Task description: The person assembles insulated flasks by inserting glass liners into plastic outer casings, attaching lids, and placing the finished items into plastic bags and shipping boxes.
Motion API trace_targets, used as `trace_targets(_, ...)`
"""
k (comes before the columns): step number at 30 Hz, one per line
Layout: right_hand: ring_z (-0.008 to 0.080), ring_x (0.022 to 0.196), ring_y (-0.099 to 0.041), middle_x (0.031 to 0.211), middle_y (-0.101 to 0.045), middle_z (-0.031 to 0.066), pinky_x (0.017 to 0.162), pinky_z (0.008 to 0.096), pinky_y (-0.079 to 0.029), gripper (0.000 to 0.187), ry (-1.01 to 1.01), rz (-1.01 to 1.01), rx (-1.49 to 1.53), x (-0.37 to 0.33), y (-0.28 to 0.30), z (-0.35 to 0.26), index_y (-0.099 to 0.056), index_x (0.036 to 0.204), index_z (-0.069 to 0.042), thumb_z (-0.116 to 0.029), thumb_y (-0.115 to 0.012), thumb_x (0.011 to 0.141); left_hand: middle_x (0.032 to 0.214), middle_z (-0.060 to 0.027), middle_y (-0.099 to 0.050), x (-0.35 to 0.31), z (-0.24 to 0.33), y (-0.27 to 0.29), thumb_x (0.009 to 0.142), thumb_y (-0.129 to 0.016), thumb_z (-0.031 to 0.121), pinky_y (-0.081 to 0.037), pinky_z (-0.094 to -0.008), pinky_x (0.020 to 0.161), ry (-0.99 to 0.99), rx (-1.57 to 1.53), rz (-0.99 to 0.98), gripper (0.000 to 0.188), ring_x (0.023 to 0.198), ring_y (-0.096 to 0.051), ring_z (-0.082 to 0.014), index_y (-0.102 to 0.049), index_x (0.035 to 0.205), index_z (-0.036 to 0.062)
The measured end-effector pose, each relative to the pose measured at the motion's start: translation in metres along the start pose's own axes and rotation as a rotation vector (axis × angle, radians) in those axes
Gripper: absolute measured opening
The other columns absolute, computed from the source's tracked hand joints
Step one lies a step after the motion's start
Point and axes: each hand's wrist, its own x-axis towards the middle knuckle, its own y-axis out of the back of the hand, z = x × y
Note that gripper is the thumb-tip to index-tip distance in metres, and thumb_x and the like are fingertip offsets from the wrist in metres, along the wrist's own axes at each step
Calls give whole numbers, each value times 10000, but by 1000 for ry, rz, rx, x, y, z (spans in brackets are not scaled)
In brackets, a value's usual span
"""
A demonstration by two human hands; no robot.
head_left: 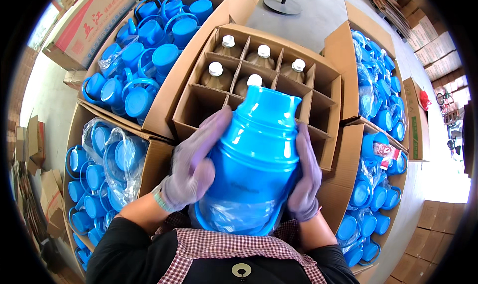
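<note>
A blue plastic jug-shaped shell [256, 154] is held upside-down-looking against my chest, its open spouted end pointing away from me. My left hand [194, 162], in a pale purple glove, grips its left side. My right hand [306, 177], gloved the same way, presses its right side. Clear plastic film [239, 214] bunches at the shell's near end. Just beyond it stands a cardboard box with dividers [318, 102] that holds several brown bottles with white caps [216, 74].
Open cartons of blue plastic shells and lids surround me: one at far left [144, 50], one at near left [94, 174], one at the right [378, 95] and one at near right [368, 209]. Stacked closed cartons [433, 234] stand at the right edge.
</note>
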Motion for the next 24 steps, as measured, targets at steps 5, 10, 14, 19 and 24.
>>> trace_targets(5, 338, 1438, -485, 1525, -511, 264, 1191, 411, -372, 516, -667, -62, 376, -12, 5, 58, -519, 1449, 83, -278, -340, 1127, 1335, -261, -650, 9, 10, 8, 1078, -374, 576, -375, -547, 1171, -323, -136, -322, 745, 1269, -614, -428, -654, 1310, -73)
trace_targets(10, 431, 1533, -319, 1620, -355, 304, 1257, 484, -228, 757, 45, -83, -85, 23, -6, -57, -406, 1528, 104, -436, -505, 1007, 1334, -164, -635, 69, -64, -14, 1082, -435, 563, -467, -391, 1104, 346, -915, -56, 677, 1259, -599, -252, -539, 1417, -16)
trace_targets(14, 393, 1545, -299, 1654, -291, 289, 1264, 462, -204, 962, -54, -147, -15, 43, -5, -51, -274, 1595, 82, -622, -522, 988, 1548, -156, -465, 55, -72, 1, 1010, -559, 623, -351, -401, 1207, 631, -859, -265, 917, 1450, -438, -260, -258, 1603, -8)
trace_targets(19, 298, 1534, -304, 1667, -293, 175, 1254, 420, -249, 933, -561, -66, 948, 55, -4, 23, -215, 1630, 8, -695, -374, 1038, 1552, -170, -429, 73, 0, 2, 883, -735, 642, -358, -389, 1187, 80, -109, -258, 1144, 1443, -422, -289, -181, 1619, -35)
trace_targets(24, 303, 1445, -443, 1556, -464, 186, 1227, 421, -297, 882, 37, -323, 260, 169, -7, 15, -385, 1573, -7, -705, -232, 1056, 1355, -128, -631, 125, -45, 40, 873, -776, 601, -564, -368, 1008, 330, -740, -176, 921, 1179, -666, -220, -445, 1497, 11)
